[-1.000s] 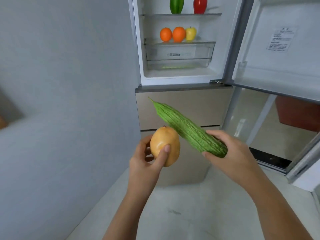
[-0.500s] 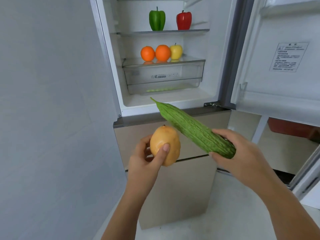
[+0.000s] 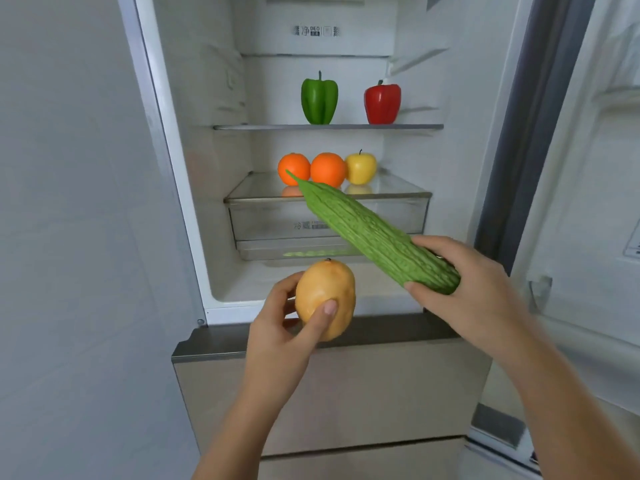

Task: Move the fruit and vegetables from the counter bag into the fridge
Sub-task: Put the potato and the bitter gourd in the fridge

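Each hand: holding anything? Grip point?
Left hand holds the mango around its lower half, thumb across the front. Right hand grips the bitter gourd at its blunt near end.

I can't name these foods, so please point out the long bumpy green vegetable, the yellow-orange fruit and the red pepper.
Bitter gourd (image 3: pixel 372 233), head view, middle of its body.
Mango (image 3: pixel 320 285), head view, upper skin.
Red pepper (image 3: pixel 382 103), head view, front.

Single head-worn wide-angle view, looking forward and slightly down from close range into the open fridge (image 3: pixel 346 296), both hands (image 3: pixel 277 341) raised in the lower foreground.
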A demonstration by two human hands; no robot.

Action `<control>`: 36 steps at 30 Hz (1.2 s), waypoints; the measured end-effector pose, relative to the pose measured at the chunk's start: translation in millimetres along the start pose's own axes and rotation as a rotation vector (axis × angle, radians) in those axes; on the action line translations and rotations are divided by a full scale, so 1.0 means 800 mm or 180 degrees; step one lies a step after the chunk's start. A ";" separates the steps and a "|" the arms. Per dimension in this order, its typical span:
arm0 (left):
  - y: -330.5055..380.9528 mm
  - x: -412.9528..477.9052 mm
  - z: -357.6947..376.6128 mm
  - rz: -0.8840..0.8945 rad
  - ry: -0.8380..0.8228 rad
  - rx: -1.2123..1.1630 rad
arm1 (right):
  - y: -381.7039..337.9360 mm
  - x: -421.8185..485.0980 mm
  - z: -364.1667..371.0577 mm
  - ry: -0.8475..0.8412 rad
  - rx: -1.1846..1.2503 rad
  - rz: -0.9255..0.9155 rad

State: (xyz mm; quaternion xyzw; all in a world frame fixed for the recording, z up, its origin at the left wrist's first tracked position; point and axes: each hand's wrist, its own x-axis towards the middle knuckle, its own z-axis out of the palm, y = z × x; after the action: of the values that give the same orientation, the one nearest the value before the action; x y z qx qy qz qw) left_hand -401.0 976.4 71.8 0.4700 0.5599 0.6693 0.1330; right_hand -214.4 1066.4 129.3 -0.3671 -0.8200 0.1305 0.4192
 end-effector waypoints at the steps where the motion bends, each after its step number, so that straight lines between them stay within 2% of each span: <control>1: -0.002 0.014 -0.002 0.0057 0.0028 0.0108 | 0.001 0.018 0.004 0.0012 0.0014 -0.0055; 6: 0.003 0.105 -0.016 0.0534 0.0247 0.0364 | 0.001 0.105 0.025 0.0096 -0.0059 -0.0440; 16: 0.025 0.275 -0.029 0.1551 0.0364 0.0670 | -0.008 0.277 0.042 0.0263 -0.0162 -0.0758; 20: 0.038 0.327 -0.040 0.2059 0.0711 0.1161 | -0.011 0.330 0.043 0.0178 -0.0266 -0.0966; 23: 0.052 0.358 -0.037 0.2264 0.0681 0.1506 | -0.008 0.370 0.046 0.0153 -0.0401 -0.1128; 27: 0.060 0.394 -0.030 0.2399 0.0538 0.2084 | 0.000 0.419 0.052 0.0068 -0.0542 -0.1268; 32: 0.065 0.432 -0.029 0.2247 0.0454 0.2593 | 0.005 0.464 0.061 -0.0206 -0.0730 -0.1446; 36: 0.061 0.456 -0.030 0.2073 0.0189 0.2759 | 0.012 0.486 0.070 -0.0478 -0.0906 -0.1460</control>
State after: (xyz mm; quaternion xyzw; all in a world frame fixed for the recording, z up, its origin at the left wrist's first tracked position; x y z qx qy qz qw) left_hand -593.1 1201.7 291.2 0.6119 0.6135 0.3967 -0.3030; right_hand -400.8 1355.0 319.4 -0.2164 -0.9206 -0.0574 0.3201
